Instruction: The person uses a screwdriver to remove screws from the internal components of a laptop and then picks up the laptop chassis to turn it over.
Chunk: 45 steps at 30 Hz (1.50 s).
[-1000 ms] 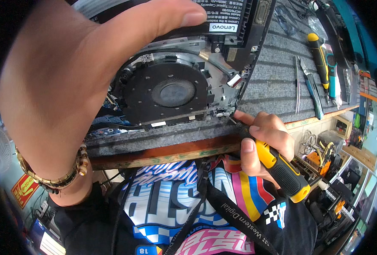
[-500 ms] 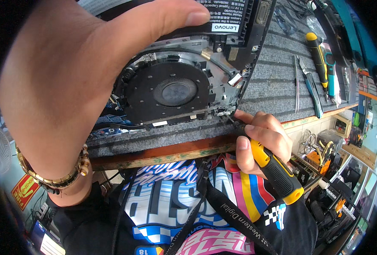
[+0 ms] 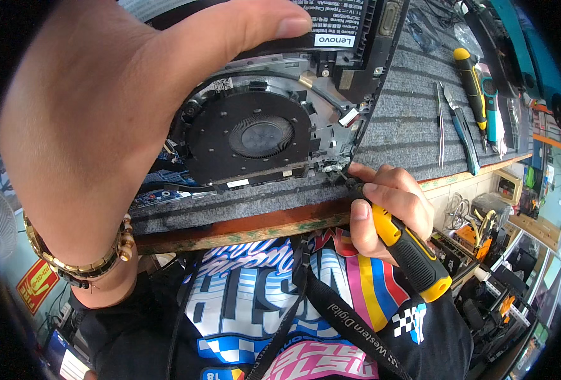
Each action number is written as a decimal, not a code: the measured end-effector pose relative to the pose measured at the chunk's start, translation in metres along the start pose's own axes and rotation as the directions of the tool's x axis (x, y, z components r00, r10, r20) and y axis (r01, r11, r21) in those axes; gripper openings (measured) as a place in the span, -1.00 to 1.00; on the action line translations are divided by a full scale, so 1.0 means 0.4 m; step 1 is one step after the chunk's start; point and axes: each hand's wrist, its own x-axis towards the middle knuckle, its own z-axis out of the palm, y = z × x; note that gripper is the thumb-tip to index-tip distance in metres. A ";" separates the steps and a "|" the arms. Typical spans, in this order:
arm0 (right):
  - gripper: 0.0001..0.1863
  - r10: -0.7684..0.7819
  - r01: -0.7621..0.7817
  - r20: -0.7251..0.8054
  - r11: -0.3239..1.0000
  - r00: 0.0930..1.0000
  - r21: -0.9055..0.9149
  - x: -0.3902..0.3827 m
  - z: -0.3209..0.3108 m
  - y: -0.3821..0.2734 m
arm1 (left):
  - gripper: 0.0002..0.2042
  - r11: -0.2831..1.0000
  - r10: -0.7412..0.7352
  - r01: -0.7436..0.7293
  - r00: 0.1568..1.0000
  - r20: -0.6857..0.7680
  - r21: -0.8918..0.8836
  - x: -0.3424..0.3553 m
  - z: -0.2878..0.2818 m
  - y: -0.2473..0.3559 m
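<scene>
An opened laptop base [image 3: 328,120], its insides bare, is on the grey mat in front of me. It shows a round black fan [image 3: 261,136] and a black battery [image 3: 280,54] with a printed label. My left hand [image 3: 97,95] reaches over the left side, its thumb stretched across the battery; the other fingers are out of sight. My right hand [image 3: 397,202] is closed round a yellow-and-black screwdriver [image 3: 413,256]. The tool points up and left, its tip at the laptop's near right corner, by the hinge area. Whether the tip sits in a screw cannot be made out.
Right of the laptop on the ribbed grey mat [image 3: 401,120] lie tweezers [image 3: 441,126], pliers with dark handles [image 3: 461,130], another yellow-and-black screwdriver [image 3: 472,82] and a teal-handled tool [image 3: 491,104]. The bench's wooden edge [image 3: 242,235] runs close to my body.
The screwdriver handle has turned slightly in my right hand, its tip still at the same corner. My left hand and the laptop look unmoved.
</scene>
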 end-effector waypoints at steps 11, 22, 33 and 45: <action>-0.81 -0.003 0.003 -0.007 1.000 1.000 -0.025 0.000 0.005 -0.010 | -0.58 0.999 -0.054 0.054 0.996 -0.067 -0.007 -0.005 -0.001 -0.004; -0.80 -0.044 0.043 -0.011 0.995 0.999 -0.086 -0.010 0.016 -0.017 | -0.58 0.987 -0.158 0.158 0.974 -0.165 -0.013 -0.034 -0.021 -0.025; -0.81 -0.052 0.047 -0.032 0.988 0.998 -0.146 -0.017 0.018 -0.024 | -0.59 0.972 -0.234 0.233 0.950 -0.207 -0.030 -0.037 -0.004 -0.055; -0.83 -0.043 0.036 -0.062 0.994 0.997 -0.099 -0.019 0.022 -0.013 | -0.59 0.976 -0.217 0.216 0.958 -0.189 -0.026 -0.003 0.030 -0.032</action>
